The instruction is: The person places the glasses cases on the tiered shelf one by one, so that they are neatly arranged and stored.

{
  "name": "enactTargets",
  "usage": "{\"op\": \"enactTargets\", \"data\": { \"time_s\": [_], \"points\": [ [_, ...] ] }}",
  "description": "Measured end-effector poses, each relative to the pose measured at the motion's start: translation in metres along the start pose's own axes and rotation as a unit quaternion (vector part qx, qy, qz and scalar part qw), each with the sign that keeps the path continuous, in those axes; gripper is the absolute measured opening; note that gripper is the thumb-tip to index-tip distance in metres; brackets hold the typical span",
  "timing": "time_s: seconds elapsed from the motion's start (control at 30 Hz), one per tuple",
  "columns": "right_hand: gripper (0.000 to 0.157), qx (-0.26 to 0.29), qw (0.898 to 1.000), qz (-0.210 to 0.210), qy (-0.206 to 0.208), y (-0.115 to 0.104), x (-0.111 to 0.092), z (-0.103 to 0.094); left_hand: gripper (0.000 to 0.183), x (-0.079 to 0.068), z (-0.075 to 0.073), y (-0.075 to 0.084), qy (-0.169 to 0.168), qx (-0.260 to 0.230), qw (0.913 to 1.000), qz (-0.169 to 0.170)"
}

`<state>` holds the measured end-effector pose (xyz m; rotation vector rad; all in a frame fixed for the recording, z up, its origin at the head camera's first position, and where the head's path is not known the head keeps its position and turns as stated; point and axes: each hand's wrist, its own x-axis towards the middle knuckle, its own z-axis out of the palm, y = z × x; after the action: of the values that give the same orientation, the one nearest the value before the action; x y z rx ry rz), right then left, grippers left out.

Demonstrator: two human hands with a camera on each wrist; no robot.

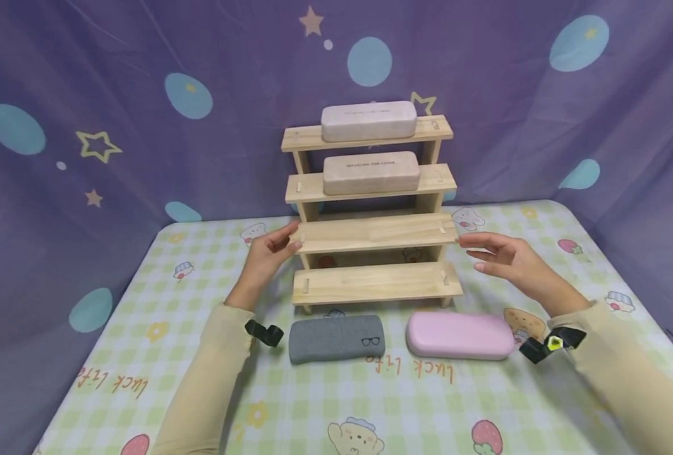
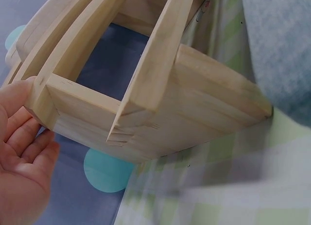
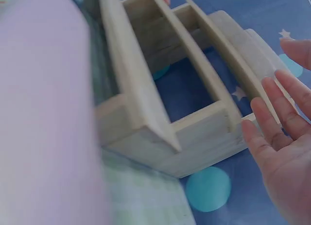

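A four-step wooden display rack (image 1: 370, 282) stands on the table. My left hand (image 1: 266, 258) touches the left end of its second board from the bottom, thumb at the front edge; in the left wrist view the other fingers (image 2: 23, 137) are loosely bent beside the board's end. At the right end of that board is my right hand (image 1: 501, 256), fingers extended, nothing held; the right wrist view shows its fingers (image 3: 286, 120) spread beside the rack. Pale glasses cases lie on the top board (image 1: 369, 121) and the board below it (image 1: 371, 174).
In front of the rack lie a grey glasses case (image 1: 336, 339) with a glasses print and a pink glasses case (image 1: 460, 335). A green checked tablecloth (image 1: 188, 341) covers the table. A purple curtain (image 1: 245, 57) with blue dots and stars hangs behind and at the sides.
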<state>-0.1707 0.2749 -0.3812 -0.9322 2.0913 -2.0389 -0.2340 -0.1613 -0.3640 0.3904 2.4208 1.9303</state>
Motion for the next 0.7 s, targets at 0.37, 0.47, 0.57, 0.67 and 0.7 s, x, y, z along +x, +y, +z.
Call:
{"op": "enactTargets", "data": {
  "time_s": [0.37,0.47,0.57,0.67,0.7],
  "points": [
    [0.038,-0.038,0.998,0.049,-0.030,0.021,-0.046,0.015,0.045,0.008,-0.004,-0.021,0.005,-0.008,0.9999,0.005],
    [0.038,-0.044,0.996,0.070,-0.032,0.025,-0.059,0.016,0.046,0.010,-0.005,-0.027,0.007,-0.006,0.9999,0.011],
    [0.037,-0.055,0.994,0.091,-0.027,0.028,-0.071,0.016,0.045,0.010,-0.005,-0.028,0.008,-0.003,0.9998,0.019],
    [0.037,-0.065,0.993,0.100,-0.017,0.031,-0.081,0.016,0.045,0.009,-0.005,-0.028,0.010,-0.001,0.9998,0.019],
    [0.037,-0.065,0.992,0.103,-0.014,0.032,-0.084,0.016,0.045,0.009,-0.004,-0.028,0.010,-0.001,0.9998,0.019]
  ]
}}
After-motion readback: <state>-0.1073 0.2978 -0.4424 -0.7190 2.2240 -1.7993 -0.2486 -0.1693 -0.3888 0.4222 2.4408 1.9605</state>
